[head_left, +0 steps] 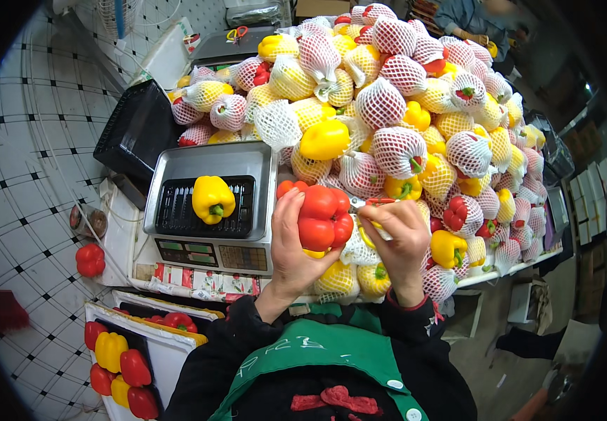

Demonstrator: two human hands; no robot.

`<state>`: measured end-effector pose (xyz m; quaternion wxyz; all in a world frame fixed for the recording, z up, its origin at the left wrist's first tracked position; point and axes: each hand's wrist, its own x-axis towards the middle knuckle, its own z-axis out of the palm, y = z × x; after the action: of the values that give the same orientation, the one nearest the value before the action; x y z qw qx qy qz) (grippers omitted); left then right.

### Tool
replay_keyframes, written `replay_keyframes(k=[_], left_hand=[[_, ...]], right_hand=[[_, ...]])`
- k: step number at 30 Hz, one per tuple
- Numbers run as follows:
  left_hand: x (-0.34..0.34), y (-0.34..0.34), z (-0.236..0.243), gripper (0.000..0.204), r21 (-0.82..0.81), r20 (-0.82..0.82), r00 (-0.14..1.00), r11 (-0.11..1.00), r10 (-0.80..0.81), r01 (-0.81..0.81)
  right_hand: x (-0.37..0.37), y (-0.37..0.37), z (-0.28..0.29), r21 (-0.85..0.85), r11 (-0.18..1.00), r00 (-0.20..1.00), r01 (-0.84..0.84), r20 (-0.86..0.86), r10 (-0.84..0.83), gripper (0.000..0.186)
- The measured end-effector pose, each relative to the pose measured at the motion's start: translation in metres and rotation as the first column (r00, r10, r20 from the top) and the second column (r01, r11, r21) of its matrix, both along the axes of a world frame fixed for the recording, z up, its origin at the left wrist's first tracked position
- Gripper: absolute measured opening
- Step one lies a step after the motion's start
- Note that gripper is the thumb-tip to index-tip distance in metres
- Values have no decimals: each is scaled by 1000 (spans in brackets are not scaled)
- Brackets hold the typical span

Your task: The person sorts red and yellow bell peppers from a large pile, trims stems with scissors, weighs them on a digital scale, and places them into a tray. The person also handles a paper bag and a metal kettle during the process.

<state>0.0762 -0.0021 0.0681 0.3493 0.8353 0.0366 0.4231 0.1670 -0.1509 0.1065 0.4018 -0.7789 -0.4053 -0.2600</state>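
Note:
My left hand (pixel 291 242) is wrapped round a red bell pepper (pixel 324 219) and holds it up in front of the pile, right of the scale. Closed on small scissors (pixel 380 201) with a red and yellow handle, my right hand (pixel 400 235) brings their metal end close to the pepper's right side. Whether the blades touch it I cannot tell. On the weighing scale (pixel 267 210) to the left lies a black plastic tray (pixel 170 223), with one yellow bell pepper (pixel 213 199) in it.
A high pile of red and yellow peppers (pixel 380 102), many in white foam nets, covers the table. Stacked black trays (pixel 135 130) stand left of the scale. A white foam box (pixel 170 365) with packed peppers sits at lower left. Another person (pixel 475 24) works at the far right.

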Motion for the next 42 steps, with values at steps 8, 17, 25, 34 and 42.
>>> replay_keyframes(k=[8,17,25,34,42], left_hand=[[0,-2,-12,91,98,36,999,995,-3,0],[-6,4,9,97,-82,10,1000,997,10,-10],[-19,40,18,99,-122,85,981,979,173,-162],[-27,128,30,92,-251,155,774,782,614,-571],[-30,186,-7,89,-309,-145,700,640,699,-704]], right_hand=[[-11,13,-3,-126,991,996,-33,76,43,18],[3,-4,-7,211,959,919,-191,-306,251,16],[10,-23,-19,19,997,929,71,-365,-60,20],[23,-35,-60,203,971,902,124,-431,-25,20],[4,-21,-40,30,993,845,-118,-522,116,24]])
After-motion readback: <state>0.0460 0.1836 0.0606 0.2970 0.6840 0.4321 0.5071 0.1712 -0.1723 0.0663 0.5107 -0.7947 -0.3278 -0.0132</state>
